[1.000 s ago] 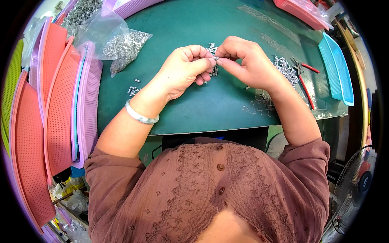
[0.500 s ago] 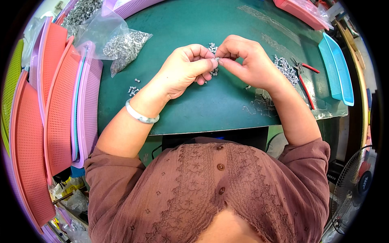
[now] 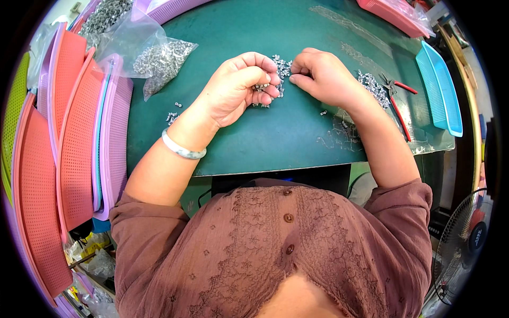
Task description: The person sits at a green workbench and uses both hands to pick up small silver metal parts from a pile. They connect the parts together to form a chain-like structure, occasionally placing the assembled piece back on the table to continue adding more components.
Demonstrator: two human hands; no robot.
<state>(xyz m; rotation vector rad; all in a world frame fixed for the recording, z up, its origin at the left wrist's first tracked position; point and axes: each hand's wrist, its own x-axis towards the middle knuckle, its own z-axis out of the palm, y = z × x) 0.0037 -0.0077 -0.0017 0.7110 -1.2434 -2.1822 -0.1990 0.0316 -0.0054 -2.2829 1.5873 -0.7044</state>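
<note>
Several small silvery metal parts (image 3: 260, 87) show among the curled fingers of my left hand (image 3: 230, 90); its thumb and forefinger are bent together above them. My right hand (image 3: 326, 77) is closed, thumb against forefinger, just right of a small pile of the same metal parts (image 3: 282, 66) on the green table. Whatever its fingertips may hold is too small to make out. A gap separates the two hands, and the pile lies partly behind my left fingers. Beyond my right wrist is a larger heap of silvery parts (image 3: 373, 88).
Red-handled pliers (image 3: 400, 116) lie beside the right heap, near a blue basket (image 3: 439, 90). At the left, a plastic bag of metal parts (image 3: 168, 62) rests near stacked pink and purple baskets (image 3: 117, 127). A few loose parts (image 3: 172, 117) lie by my left forearm.
My hands were touching at the fingertips over a small metal part; now they are apart. The left has turned, showing the parts in its fingers, and the right has moved slightly rightward.
</note>
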